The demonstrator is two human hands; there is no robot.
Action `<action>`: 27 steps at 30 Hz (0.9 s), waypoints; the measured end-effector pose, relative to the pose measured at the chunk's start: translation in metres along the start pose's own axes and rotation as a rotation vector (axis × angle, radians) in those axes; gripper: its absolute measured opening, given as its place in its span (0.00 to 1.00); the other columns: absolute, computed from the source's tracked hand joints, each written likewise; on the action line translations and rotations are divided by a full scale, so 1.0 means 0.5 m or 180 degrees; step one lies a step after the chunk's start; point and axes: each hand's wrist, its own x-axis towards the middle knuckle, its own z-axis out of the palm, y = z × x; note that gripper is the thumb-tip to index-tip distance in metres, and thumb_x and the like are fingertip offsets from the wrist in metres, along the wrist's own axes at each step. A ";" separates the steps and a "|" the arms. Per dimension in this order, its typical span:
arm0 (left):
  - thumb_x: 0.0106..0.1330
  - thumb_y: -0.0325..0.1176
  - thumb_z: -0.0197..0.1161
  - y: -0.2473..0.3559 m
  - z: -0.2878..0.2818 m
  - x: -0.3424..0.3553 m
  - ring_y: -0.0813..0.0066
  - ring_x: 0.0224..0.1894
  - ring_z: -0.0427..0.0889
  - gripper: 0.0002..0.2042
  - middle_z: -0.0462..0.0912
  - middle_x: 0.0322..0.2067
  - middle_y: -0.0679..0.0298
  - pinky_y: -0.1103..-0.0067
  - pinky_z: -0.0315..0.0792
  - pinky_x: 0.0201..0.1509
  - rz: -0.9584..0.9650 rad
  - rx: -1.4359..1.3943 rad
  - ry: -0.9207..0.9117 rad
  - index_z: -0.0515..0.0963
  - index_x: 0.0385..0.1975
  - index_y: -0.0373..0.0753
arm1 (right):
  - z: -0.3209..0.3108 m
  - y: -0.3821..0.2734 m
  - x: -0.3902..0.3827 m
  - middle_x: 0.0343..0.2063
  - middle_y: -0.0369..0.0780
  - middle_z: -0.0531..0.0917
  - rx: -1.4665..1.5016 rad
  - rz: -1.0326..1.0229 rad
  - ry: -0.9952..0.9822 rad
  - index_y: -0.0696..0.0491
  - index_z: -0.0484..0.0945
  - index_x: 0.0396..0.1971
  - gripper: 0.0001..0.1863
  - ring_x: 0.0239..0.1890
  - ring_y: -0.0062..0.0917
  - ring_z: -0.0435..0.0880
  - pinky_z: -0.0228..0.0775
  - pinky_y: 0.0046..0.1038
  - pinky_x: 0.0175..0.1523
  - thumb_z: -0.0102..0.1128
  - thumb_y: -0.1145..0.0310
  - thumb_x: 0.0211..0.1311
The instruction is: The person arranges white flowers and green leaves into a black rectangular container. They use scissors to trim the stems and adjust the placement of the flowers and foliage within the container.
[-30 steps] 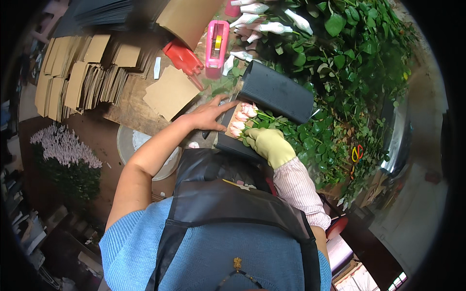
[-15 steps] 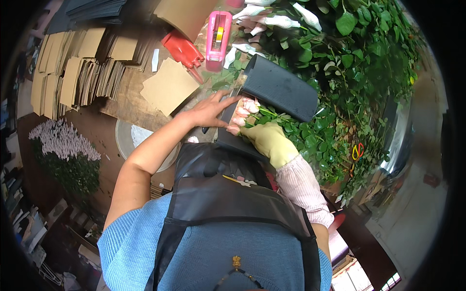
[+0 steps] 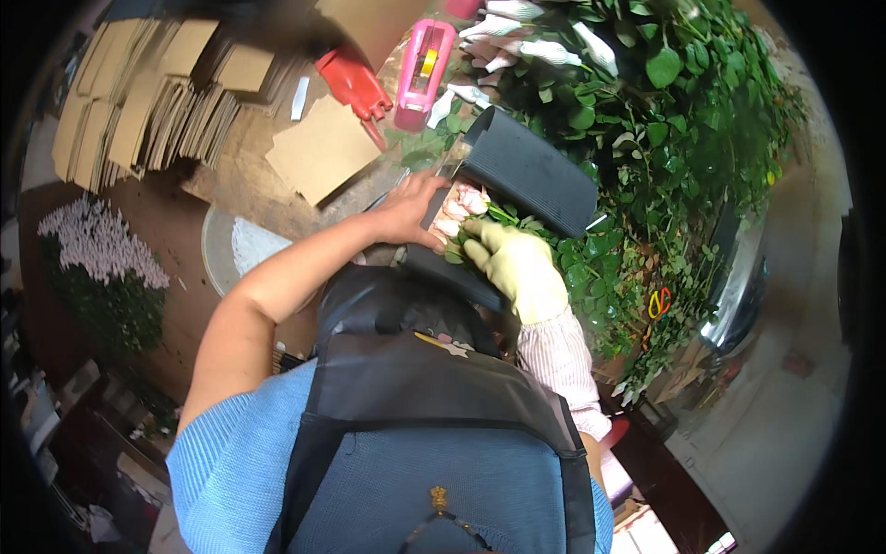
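Several pale pink roses [image 3: 459,205] lie with their heads together between the upright dark grey ribbed sides of a trough-like holder [image 3: 531,171]. Against a dark strip at the heads' end rests my bare left hand [image 3: 411,214], thumb and fingers spread apart. My right hand [image 3: 519,268], in a pale yellow glove, is over the stems just beside the heads, its fingers apart and slightly bent. Green leaves and stems [image 3: 517,220] run from the roses to the right, partly hidden by the glove and the holder's far side.
A pink tape dispenser [image 3: 425,78], a red glove [image 3: 355,85] and cardboard sheets [image 3: 323,148] lie beyond my left hand. Cardboard stacks [image 3: 138,97] stand at far left. A leafy heap [image 3: 664,138] fills the right, with scissors [image 3: 659,303] in it. White-sleeved buds [image 3: 535,46] lie at the back.
My right hand has drawn back slightly from the rose heads, and its fingers have come apart. My left hand stays at the heads' end. The whole view has shifted a little.
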 end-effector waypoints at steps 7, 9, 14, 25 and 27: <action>0.46 0.52 0.83 -0.016 0.019 -0.007 0.34 0.73 0.53 0.45 0.49 0.74 0.41 0.50 0.53 0.75 0.0172 -0.0121 0.0184 0.64 0.63 0.50 | 0.076 0.034 0.058 0.40 0.48 0.88 0.0081 0.0428 -0.0119 0.48 0.85 0.47 0.14 0.44 0.43 0.87 0.78 0.39 0.53 0.65 0.58 0.67; 0.45 0.52 0.84 -0.008 0.016 -0.004 0.34 0.73 0.52 0.46 0.48 0.74 0.41 0.49 0.52 0.76 0.0183 -0.0158 0.0174 0.63 0.64 0.51 | 0.079 0.045 0.051 0.40 0.47 0.88 0.0536 0.0330 -0.0047 0.47 0.85 0.46 0.14 0.45 0.43 0.87 0.77 0.39 0.54 0.64 0.56 0.68; 0.45 0.51 0.84 -0.005 0.016 -0.003 0.32 0.74 0.49 0.47 0.45 0.75 0.41 0.48 0.50 0.76 0.0137 -0.0175 0.0096 0.62 0.66 0.52 | 0.080 0.040 0.045 0.41 0.46 0.88 0.0429 0.0253 -0.0001 0.44 0.85 0.48 0.15 0.47 0.43 0.87 0.77 0.40 0.55 0.61 0.53 0.69; 0.46 0.52 0.83 -0.011 0.019 0.007 0.33 0.73 0.51 0.43 0.46 0.76 0.43 0.49 0.51 0.75 0.0125 -0.0148 0.0078 0.67 0.62 0.54 | 0.079 0.031 0.062 0.38 0.49 0.88 -0.0148 0.0078 -0.0276 0.48 0.84 0.50 0.16 0.44 0.45 0.88 0.79 0.42 0.52 0.60 0.55 0.70; 0.46 0.53 0.82 -0.015 0.039 0.021 0.34 0.73 0.52 0.39 0.48 0.75 0.43 0.49 0.51 0.75 -0.0017 -0.0242 0.0302 0.70 0.59 0.55 | 0.104 0.035 0.068 0.32 0.48 0.88 -0.0568 -0.0222 -0.0065 0.48 0.84 0.48 0.16 0.38 0.44 0.88 0.79 0.44 0.48 0.59 0.55 0.71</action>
